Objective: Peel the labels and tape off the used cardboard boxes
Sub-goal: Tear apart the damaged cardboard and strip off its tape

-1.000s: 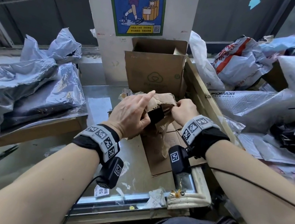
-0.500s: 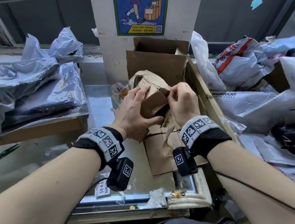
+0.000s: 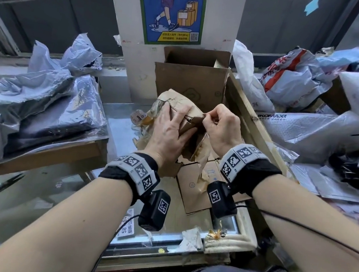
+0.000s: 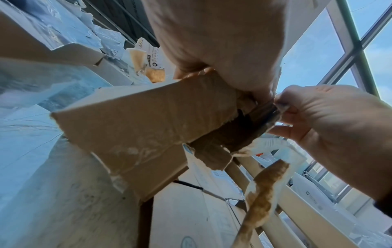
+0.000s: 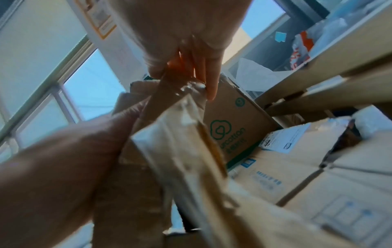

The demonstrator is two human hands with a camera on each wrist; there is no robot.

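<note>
Crumpled cardboard box (image 3: 177,106) held above the surface (image 3: 122,117); left hand (image 3: 167,132) grips it, right hand (image 3: 220,127) pinches a tape strip (image 4: 263,189) at its right edge; peeling partly done; further flattened boxes (image 3: 199,190) await.

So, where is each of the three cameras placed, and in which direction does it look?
Head: on the person's head, looking forward and down at the left hand and right hand working the crumpled cardboard box; both forearms show.
Left wrist: under the left wrist, looking along the palm at the box flap and up toward the windows; the right hand shows too.
Right wrist: under the right wrist, looking along its fingers at the peeled tape strip, blurred; the left hand shows.
Shared: all views show the held box and both hands.
</note>
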